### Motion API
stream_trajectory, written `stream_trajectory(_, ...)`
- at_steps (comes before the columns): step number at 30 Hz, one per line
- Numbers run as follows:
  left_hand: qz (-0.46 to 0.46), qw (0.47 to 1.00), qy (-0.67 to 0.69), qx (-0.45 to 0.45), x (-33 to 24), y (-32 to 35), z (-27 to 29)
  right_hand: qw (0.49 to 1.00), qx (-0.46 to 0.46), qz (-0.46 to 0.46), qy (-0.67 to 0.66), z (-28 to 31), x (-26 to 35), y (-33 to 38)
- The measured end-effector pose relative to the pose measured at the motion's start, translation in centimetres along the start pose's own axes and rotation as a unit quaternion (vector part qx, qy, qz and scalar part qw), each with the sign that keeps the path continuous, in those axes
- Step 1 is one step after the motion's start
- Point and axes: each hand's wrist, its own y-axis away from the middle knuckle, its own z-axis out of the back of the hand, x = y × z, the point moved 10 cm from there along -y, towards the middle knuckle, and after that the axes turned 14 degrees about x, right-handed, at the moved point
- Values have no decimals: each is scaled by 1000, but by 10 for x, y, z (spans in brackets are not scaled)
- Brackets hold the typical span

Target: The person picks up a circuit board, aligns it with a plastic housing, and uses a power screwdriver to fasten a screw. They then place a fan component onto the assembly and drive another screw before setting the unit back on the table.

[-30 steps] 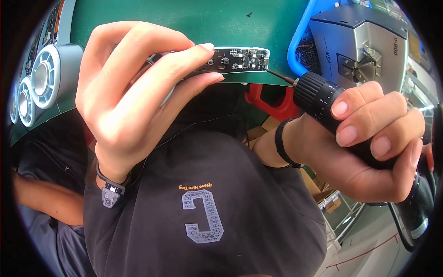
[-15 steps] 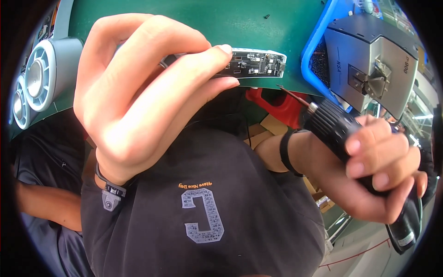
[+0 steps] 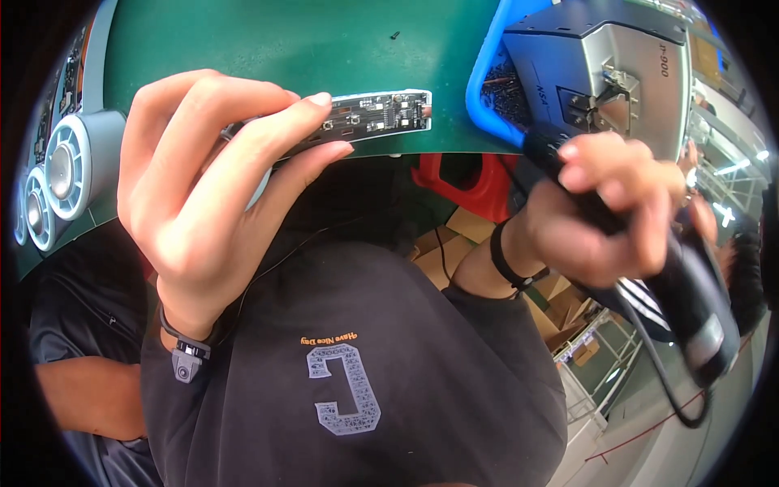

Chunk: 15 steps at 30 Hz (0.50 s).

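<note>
Over the near edge of the green work surface (image 3: 268, 49), my left hand (image 3: 203, 170) pinches a narrow black circuit board in a pale housing (image 3: 381, 115) between thumb and fingers. Its component side shows; the end in my palm is hidden. My right hand (image 3: 621, 207) is wrapped round a black electric screwdriver (image 3: 698, 312) with a cable at its rear. The tool's tip points up beside the silver screw feeder (image 3: 604, 77), and its bit does not show clearly. The feeder stands in a blue tray (image 3: 479, 97) that also holds dark screws (image 3: 501, 85).
A single dark screw (image 3: 395, 35) lies on the green surface. At the left stand grey-blue housings with round ribbed ends (image 3: 66, 162). Below the table edge are a red plastic stool (image 3: 475, 195) and cardboard boxes (image 3: 479, 227). Another person's forearm (image 3: 89, 398) is at lower left.
My right hand has swung the screwdriver up and away from the board, toward the screw feeder. The feeder, tray and board appear farther left in the view. My left hand keeps its grip.
</note>
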Motion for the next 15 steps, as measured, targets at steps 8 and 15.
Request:
stream_trajectory(8, 21, 1000, 8, 2, -7, -4, -1, 998, -49, -11, 43, 60, 17, -36)
stream_trajectory(15, 32, 999, 9, 13, -8, -7, -2, 999, -20, -42, -1, 82, -2, -78)
